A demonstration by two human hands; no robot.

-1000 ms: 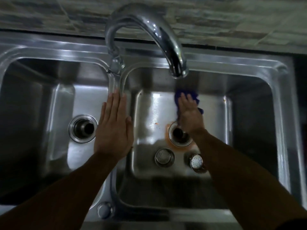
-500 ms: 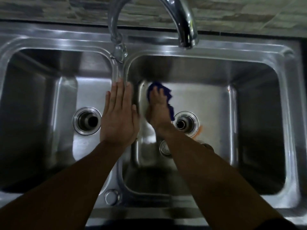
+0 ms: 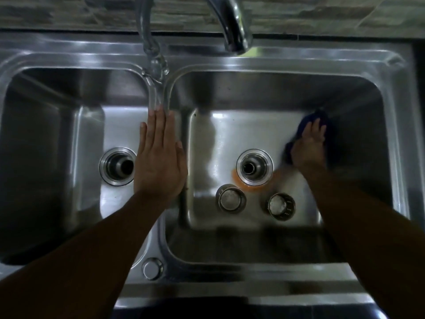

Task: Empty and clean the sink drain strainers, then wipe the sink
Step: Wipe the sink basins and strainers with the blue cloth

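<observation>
A steel double sink (image 3: 299,58) fills the view. My right hand (image 3: 308,146) presses a blue cloth (image 3: 322,118) onto the floor of the right basin at its far right side. My left hand (image 3: 159,157) lies flat, fingers together, on the divider between the basins. Two metal drain strainers, one (image 3: 230,199) on the left and one (image 3: 281,204) on the right, stand on the right basin's floor in front of its open drain (image 3: 254,167). An orange stain (image 3: 236,178) rings that drain's near edge. The left basin's drain (image 3: 117,166) is open too.
The chrome faucet spout (image 3: 232,26) hangs over the back rim of the right basin, its base (image 3: 154,63) on the divider. A round metal cap (image 3: 151,268) sits on the front rim. A stone-tiled wall (image 3: 322,12) runs behind the sink.
My right hand has swept the blue cloth from the left side of the right basin across to its far right side. The left hand has stayed on the divider.
</observation>
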